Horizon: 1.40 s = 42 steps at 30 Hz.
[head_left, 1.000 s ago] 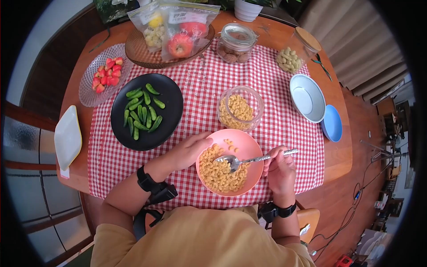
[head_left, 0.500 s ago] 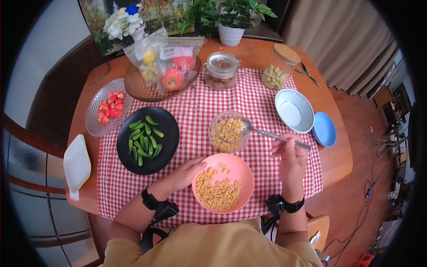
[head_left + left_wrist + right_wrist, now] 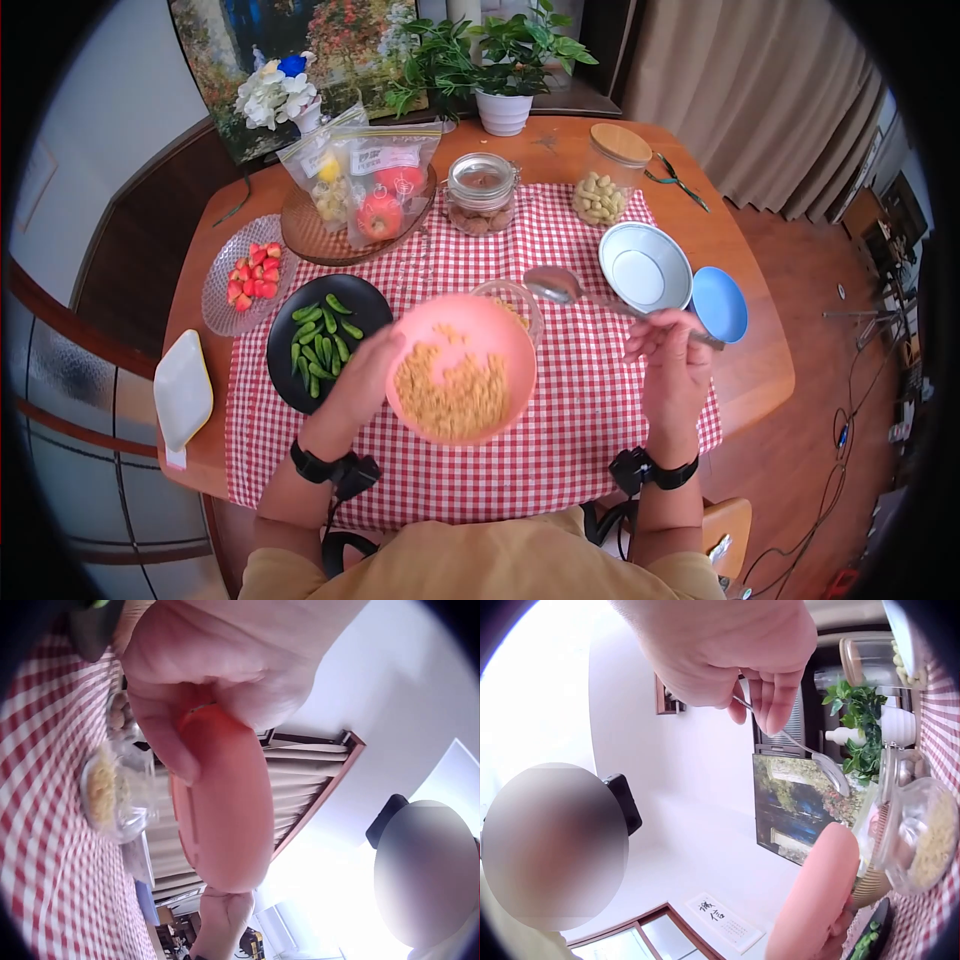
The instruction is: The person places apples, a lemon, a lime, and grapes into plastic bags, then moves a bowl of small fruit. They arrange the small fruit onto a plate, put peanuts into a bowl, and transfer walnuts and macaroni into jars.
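Note:
A pink bowl [image 3: 475, 318] of dry elbow macaroni [image 3: 455, 398] is up off the cloth. My left hand [image 3: 352, 385] grips its left edge, with a finger and the thumb across the rim in the left wrist view. In my right hand [image 3: 672, 365] is a metal spoon [image 3: 553, 284], pinched by its handle. The spoon's bowl looks bare and hovers up and to the right of the pink bowl. Behind the pink bowl, partly hidden by it, stands an uncovered clear jar [image 3: 124, 799] holding more macaroni.
A black plate of small cucumbers [image 3: 320, 345] and a glass dish of cut strawberries [image 3: 255, 275] sit on the left. Bagged fruit [image 3: 385, 195], two lidded jars, a white bowl [image 3: 645, 265] and a blue bowl [image 3: 720, 305] line the back and right. Far left lies a white tray [image 3: 184, 390].
The spoon went from the pink bowl to the jar's mouth, then rose away to the right. My left hand has lifted the pink bowl off the cloth toward the jar.

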{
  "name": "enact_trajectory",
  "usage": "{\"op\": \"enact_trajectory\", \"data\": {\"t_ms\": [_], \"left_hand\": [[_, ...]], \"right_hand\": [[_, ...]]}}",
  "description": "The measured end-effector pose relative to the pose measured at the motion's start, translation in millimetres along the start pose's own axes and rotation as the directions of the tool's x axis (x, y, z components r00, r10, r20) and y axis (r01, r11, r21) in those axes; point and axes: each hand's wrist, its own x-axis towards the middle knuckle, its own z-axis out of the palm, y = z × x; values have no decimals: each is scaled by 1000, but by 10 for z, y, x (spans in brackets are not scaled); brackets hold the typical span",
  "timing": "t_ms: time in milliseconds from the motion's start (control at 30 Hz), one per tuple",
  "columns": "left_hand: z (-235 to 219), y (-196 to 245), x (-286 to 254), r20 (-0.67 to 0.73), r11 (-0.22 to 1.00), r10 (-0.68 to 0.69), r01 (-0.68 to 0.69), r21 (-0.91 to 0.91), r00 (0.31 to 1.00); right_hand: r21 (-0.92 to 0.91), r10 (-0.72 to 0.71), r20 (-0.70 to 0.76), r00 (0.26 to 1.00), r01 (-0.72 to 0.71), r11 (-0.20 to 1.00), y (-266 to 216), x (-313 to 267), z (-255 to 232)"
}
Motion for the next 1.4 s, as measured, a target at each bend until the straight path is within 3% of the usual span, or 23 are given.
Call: {"op": "enact_trajectory", "data": {"t_ms": [100,167,200,233,300,367,433,500,600,667,900,1033,1300,1400], "left_hand": [[82,308,168,-109,985,115,-99,143,987],[78,404,315,-136,917,254,-193,350,958],[95,409,408,-139,877,352,-274,394,926],[70,427,484,-141,876,357,-279,393,923],[13,467,605,-115,803,350,-235,548,930],[23,505,687,-102,836,327,-237,495,940],[-20,508,774,-92,866,303,-234,443,949],[-89,460,877,-80,808,283,-193,557,956],[-63,419,932,-97,766,316,-194,613,944],[-54,393,946,-90,772,327,-211,599,941],[-50,340,921,-125,724,364,-196,662,923],[16,392,874,-139,718,370,-188,670,918],[86,470,806,-148,644,459,-212,735,876],[138,514,766,-164,610,472,-187,770,866]], "right_hand": [[27,-61,19,998,61,998,-162,195,77],[-131,-117,168,979,140,981,-313,318,182],[-146,-85,194,977,115,983,-380,359,268],[-146,-89,199,976,119,982,-384,417,318],[-279,-158,381,911,277,920,-386,535,406],[-353,-99,393,914,250,902,-427,631,512],[-463,-244,507,826,500,732,-411,726,591],[-462,-185,487,853,432,775,-387,757,620],[-463,-227,540,811,511,724,-302,841,627],[-484,-161,508,846,435,759,-271,852,625],[-440,-109,572,813,417,796,-74,872,602],[-462,-72,552,830,377,802,-57,833,658],[-499,-190,604,774,553,667,27,851,635],[-519,-126,619,775,524,675,-15,820,628]]}}
